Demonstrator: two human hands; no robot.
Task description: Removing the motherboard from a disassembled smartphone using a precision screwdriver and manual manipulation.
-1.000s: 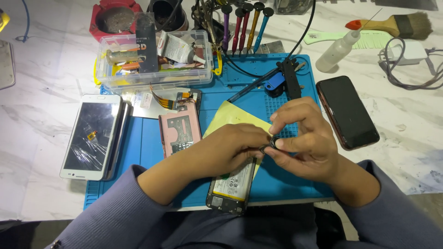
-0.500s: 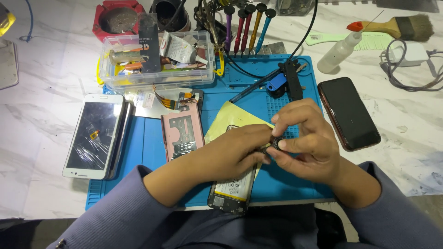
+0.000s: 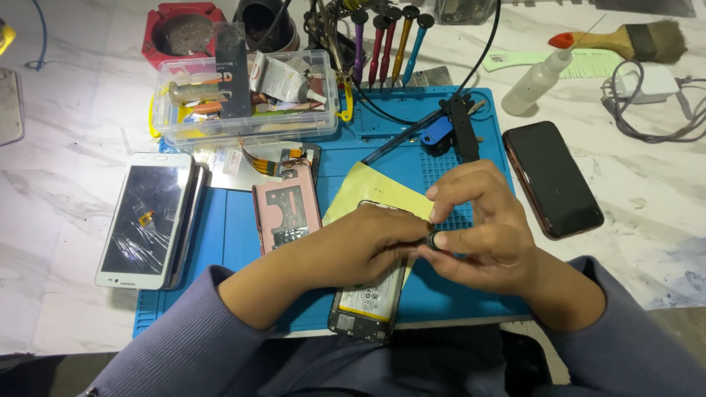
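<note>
My left hand and my right hand meet over the blue work mat, pinching a small dark part between their fingertips. Under them lies an opened phone with its battery showing, its lower end over the mat's front edge. A yellow sheet lies beneath the phone's top. What the small part is, I cannot tell.
A pink phone frame lies left of my hands, a white phone further left, a black phone at right. Behind stand a clear parts box, screwdrivers, a squeeze bottle, a brush and a red round dish.
Both hands stay together on the small part with only slight finger movement. The view has shifted a little; nothing else has moved.
</note>
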